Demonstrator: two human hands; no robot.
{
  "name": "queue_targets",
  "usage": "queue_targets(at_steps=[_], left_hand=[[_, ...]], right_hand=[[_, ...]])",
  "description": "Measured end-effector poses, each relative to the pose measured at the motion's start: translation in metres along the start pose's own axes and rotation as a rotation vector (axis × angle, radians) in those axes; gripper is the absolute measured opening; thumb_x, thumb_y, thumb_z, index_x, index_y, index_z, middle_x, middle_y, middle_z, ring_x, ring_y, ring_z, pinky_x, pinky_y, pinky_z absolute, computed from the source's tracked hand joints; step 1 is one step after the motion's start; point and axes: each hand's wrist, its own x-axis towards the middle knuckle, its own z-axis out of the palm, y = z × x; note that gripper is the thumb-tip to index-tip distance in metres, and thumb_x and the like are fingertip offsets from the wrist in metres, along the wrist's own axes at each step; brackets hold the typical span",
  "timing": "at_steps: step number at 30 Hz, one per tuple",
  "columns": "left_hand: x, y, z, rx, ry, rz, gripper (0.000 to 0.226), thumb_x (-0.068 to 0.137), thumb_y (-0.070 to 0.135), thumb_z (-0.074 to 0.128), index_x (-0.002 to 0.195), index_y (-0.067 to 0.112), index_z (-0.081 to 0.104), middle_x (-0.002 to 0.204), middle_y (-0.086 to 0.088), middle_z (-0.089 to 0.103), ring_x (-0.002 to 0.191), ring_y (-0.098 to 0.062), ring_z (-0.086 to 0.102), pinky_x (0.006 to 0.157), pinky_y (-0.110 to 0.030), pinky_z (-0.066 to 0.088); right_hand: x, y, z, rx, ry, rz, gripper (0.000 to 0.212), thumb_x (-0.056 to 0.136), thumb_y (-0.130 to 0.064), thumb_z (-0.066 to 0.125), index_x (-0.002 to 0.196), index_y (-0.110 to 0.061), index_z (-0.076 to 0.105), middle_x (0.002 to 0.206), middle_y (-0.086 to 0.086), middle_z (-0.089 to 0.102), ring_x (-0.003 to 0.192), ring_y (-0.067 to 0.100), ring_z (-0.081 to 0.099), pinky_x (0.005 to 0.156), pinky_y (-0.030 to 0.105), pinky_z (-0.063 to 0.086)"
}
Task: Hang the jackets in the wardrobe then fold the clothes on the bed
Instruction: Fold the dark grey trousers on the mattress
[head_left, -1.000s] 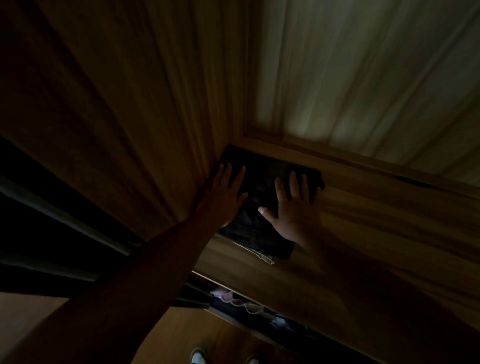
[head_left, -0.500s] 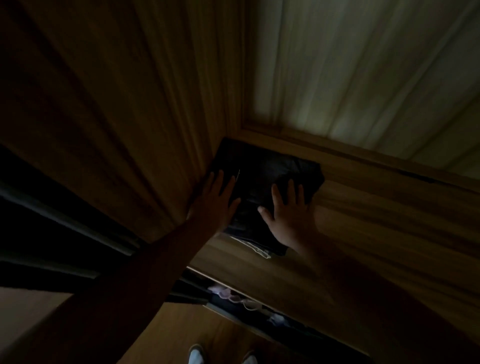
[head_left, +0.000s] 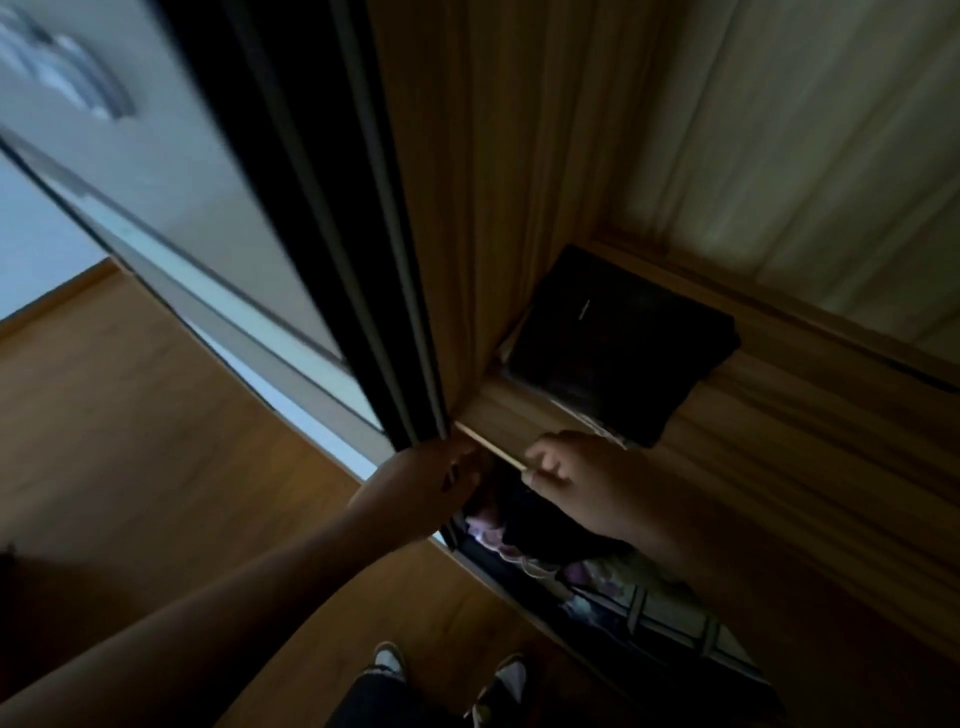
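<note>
A stack of folded dark clothes (head_left: 618, 343) lies in the back left corner of a wooden wardrobe shelf (head_left: 779, 441), against the side wall. Both hands are off it, at the shelf's front edge. My left hand (head_left: 415, 483) is at the lower end of the dark sliding door edge (head_left: 395, 338); its fingers are hidden. My right hand (head_left: 571, 478) has curled fingers against the shelf's front lip, with nothing seen in it. Under the shelf hang dark and patterned garments (head_left: 519, 530).
The white sliding door panel (head_left: 182, 171) fills the upper left. Wooden floor (head_left: 130, 415) spreads below it, and my feet (head_left: 389, 657) stand close to the wardrobe base. The wardrobe's pale back wall (head_left: 805, 156) rises behind the shelf.
Both hands have left the folded dark clothes and drawn back to the shelf's front edge. My view has swung left, so the sliding door and floor now show.
</note>
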Motion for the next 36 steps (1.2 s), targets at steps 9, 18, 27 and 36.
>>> queue_targets(at_steps=[9,18,27,36], left_hand=[[-0.117,-0.115,-0.041,-0.01,-0.037,-0.241,0.03,0.097,0.047,0.054,0.118,0.028,0.063,0.116,0.006,0.07,0.093,-0.009,0.062,0.077,-0.029,0.045],[-0.294,-0.261,-0.077,-0.15,0.014,-0.553,0.033,0.095,0.057,0.05,0.117,0.034,0.06,0.113,0.013,0.065,0.095,-0.005,0.06,0.078,-0.03,0.05],[-0.473,-0.379,-0.088,-0.306,0.191,-0.866,0.037,0.095,0.054,0.053,0.125,0.033,0.057,0.116,0.011,0.064,0.095,-0.006,0.06,0.079,-0.029,0.05],[-0.553,-0.436,-0.079,-0.406,0.357,-1.145,0.029,0.093,0.056,0.051,0.114,0.038,0.059,0.102,0.015,0.068,0.086,-0.002,0.064,0.075,-0.028,0.052]], right_hand=[[0.019,-0.145,0.058,-0.075,-0.391,-0.157,0.029,0.095,-0.047,0.059,0.114,-0.025,0.065,0.111,-0.002,0.068,0.103,0.015,0.063,0.091,0.031,0.05],[0.043,-0.348,0.168,-0.315,-0.58,-0.412,0.017,0.094,-0.045,0.052,0.094,-0.03,0.059,0.096,-0.004,0.064,0.087,0.016,0.063,0.068,0.031,0.047],[0.046,-0.536,0.293,-0.523,-0.744,-0.705,0.036,0.099,-0.053,0.051,0.125,-0.03,0.058,0.117,-0.004,0.062,0.095,0.013,0.059,0.081,0.034,0.054],[0.069,-0.668,0.377,-0.717,-0.888,-0.942,0.033,0.099,-0.051,0.051,0.123,-0.03,0.058,0.113,-0.005,0.061,0.093,0.011,0.059,0.084,0.037,0.055]])
